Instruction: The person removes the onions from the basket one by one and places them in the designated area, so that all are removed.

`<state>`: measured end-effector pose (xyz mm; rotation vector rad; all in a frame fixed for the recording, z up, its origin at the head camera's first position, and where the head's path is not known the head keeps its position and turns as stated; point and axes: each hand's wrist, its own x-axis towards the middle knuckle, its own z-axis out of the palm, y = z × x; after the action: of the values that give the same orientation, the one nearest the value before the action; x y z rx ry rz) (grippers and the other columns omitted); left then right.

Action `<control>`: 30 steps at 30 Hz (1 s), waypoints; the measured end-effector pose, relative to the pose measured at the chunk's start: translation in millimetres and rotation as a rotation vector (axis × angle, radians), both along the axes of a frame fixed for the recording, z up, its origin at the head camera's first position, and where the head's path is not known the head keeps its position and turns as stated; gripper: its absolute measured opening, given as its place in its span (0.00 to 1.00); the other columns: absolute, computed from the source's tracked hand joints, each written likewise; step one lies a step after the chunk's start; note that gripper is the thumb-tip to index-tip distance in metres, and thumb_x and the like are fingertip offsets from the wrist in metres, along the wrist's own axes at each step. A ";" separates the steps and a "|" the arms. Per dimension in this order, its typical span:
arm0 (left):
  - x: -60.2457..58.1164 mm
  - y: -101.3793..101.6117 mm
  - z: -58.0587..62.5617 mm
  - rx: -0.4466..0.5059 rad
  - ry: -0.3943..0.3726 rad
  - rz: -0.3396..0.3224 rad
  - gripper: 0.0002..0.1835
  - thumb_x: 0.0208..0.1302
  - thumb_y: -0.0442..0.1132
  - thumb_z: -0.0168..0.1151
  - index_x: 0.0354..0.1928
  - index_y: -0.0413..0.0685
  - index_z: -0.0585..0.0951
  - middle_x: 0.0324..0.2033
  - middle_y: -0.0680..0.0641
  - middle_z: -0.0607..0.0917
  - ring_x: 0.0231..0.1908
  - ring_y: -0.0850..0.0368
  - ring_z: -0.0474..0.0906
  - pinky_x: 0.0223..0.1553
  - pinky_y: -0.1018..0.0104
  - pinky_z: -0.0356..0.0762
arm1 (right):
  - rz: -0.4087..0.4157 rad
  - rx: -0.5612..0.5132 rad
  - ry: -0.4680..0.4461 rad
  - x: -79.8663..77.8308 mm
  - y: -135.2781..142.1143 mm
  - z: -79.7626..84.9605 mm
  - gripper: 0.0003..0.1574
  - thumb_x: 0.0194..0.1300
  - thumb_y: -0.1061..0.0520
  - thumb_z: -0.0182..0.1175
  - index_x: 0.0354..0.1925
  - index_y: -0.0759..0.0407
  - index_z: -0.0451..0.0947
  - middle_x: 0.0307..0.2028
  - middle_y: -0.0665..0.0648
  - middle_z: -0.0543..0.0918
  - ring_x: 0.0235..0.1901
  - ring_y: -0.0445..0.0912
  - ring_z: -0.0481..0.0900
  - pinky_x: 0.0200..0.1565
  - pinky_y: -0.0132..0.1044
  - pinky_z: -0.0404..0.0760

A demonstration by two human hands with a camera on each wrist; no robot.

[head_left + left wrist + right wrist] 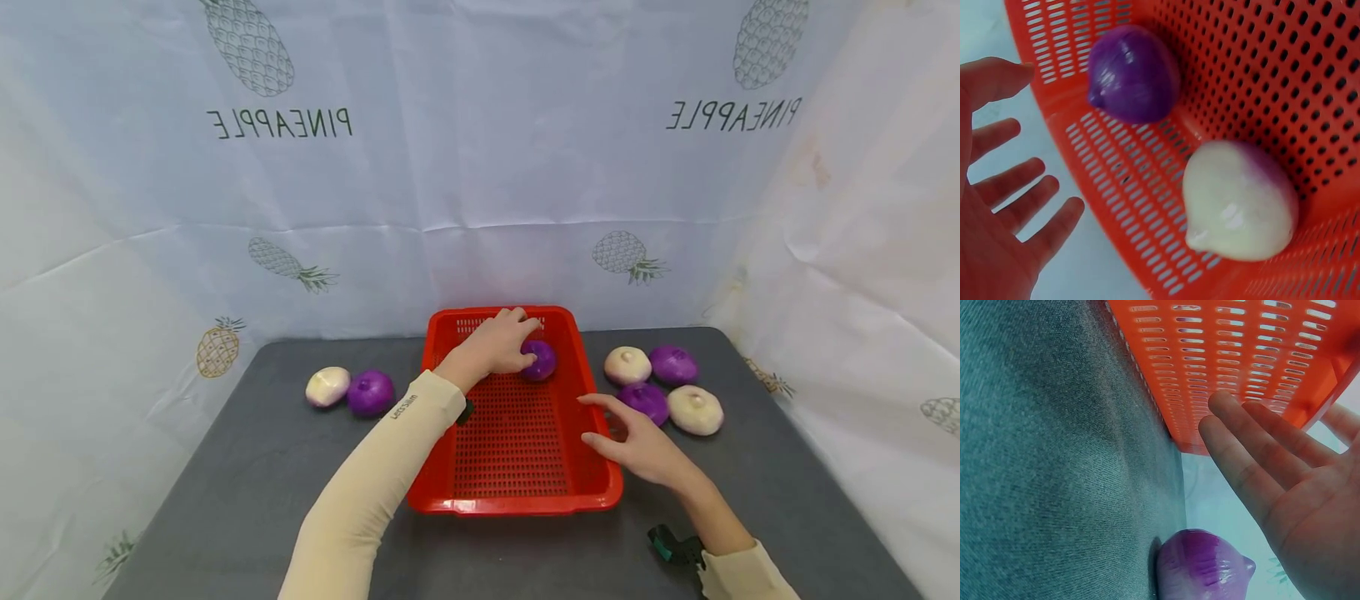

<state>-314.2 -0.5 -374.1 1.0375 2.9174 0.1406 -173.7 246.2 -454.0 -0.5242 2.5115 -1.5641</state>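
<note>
My left hand (497, 342) is over the far end of a red perforated plastic basket (517, 506), its fingers spread beside a purple turnip (538, 360). In the left wrist view that hand (1007, 206) grips nothing. Two turnips lie inside the basket there: the purple one (1134, 74) and a mostly white one (1240, 200), which the left hand hides in the head view. At the basket's right side is my right hand (637, 442), thumb and forefinger apart over the rim. Its other fingers extend along the outer wall in the right wrist view.
Right of the basket, white turnips (696, 410) and purple turnips (674, 365) sit in a cluster. A white turnip (327, 387) and a purple turnip (371, 393) lie to the left. Behind the grey table (225, 492) hangs a pineapple-print curtain (480, 167).
</note>
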 end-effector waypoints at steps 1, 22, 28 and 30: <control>-1.0 1.8 -2.6 -0.003 -0.007 0.006 0.32 0.71 0.51 0.61 0.74 0.53 0.69 0.67 0.45 0.70 0.65 0.48 0.66 0.66 0.51 0.70 | 0.004 0.002 0.003 -0.2 -0.2 0.0 0.34 0.70 0.51 0.66 0.69 0.58 0.68 0.61 0.68 0.76 0.50 0.58 0.83 0.40 0.43 0.88; -17.7 26.5 -45.5 -0.077 -0.093 0.083 0.33 0.71 0.53 0.62 0.75 0.59 0.67 0.74 0.45 0.64 0.73 0.45 0.59 0.67 0.48 0.69 | 0.004 -0.016 -0.029 -1.2 -2.5 3.0 0.35 0.70 0.51 0.65 0.70 0.55 0.67 0.61 0.66 0.75 0.51 0.59 0.82 0.40 0.42 0.88; -18.9 32.3 -53.2 -0.086 -0.105 0.099 0.34 0.70 0.54 0.62 0.76 0.60 0.66 0.76 0.45 0.62 0.74 0.43 0.58 0.67 0.48 0.70 | 0.004 -0.010 -0.017 0.1 -1.9 1.2 0.35 0.70 0.51 0.65 0.70 0.56 0.67 0.61 0.66 0.75 0.51 0.59 0.82 0.41 0.41 0.88; -19.6 33.9 -53.7 -0.090 -0.106 0.099 0.35 0.70 0.54 0.62 0.76 0.60 0.66 0.76 0.45 0.61 0.75 0.43 0.58 0.68 0.48 0.69 | -0.002 -0.004 -0.012 0.6 -1.3 0.8 0.35 0.70 0.51 0.65 0.70 0.55 0.67 0.61 0.65 0.75 0.51 0.59 0.82 0.41 0.41 0.88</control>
<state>-333.8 33.5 -427.8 0.8458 2.8508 0.0651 -173.1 244.9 -453.2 -0.5109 2.5012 -1.5685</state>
